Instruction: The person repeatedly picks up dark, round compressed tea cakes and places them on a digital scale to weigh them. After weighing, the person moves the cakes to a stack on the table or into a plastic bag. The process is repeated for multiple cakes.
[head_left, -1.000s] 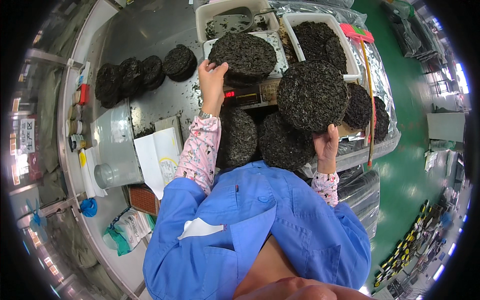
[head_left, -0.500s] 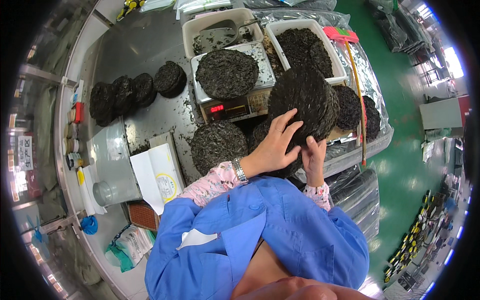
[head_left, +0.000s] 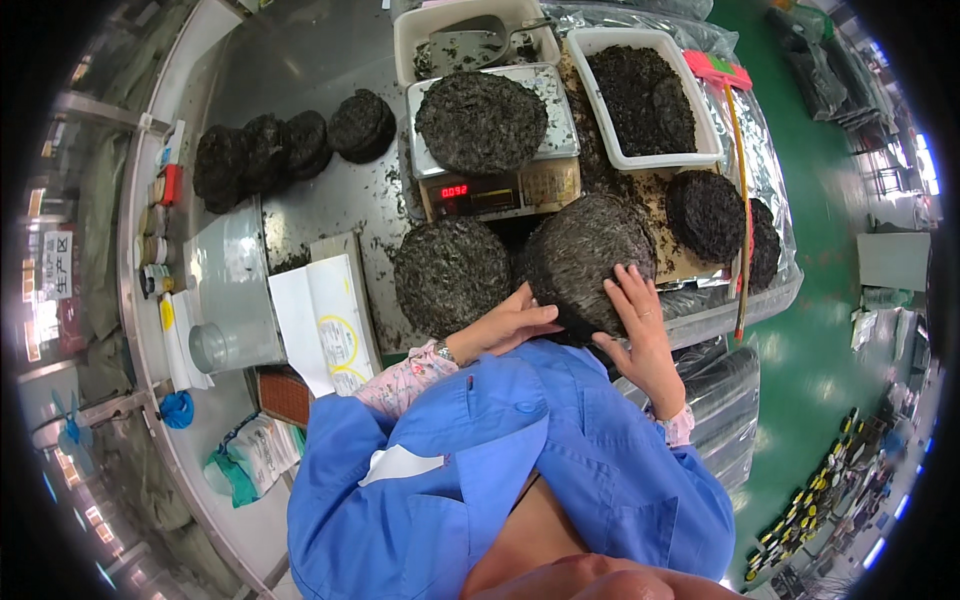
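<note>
A thick, round, dark dried seaweed cake point(head_left: 590, 245) lies before my chest, its shredded face turned up. My left hand point(head_left: 512, 322) holds its near left edge, with the fingers partly hidden by the rim. On its near right side, my right hand point(head_left: 643, 340) grips it, fingers spread over the top and thumb at the near edge. Another cake point(head_left: 455, 275) is just left of it. Beyond, one more cake point(head_left: 482, 122) rests on the digital scale point(head_left: 497, 193), whose red display point(head_left: 455, 191) is lit.
Several cakes point(head_left: 262, 152) stand in a row at the far left; more lie right. A white tub point(head_left: 718, 155) of loose seaweed stands back right, beside a yellow stick point(head_left: 741, 220). Behind the scale is a bin point(head_left: 405, 45) with a scoop point(head_left: 468, 48). White paper point(head_left: 305, 310) lies left.
The cake between my hands has come down and nearer from a raised, tilted pose. My left hand has moved from its face to its near left edge; my right hand has moved onto its top.
</note>
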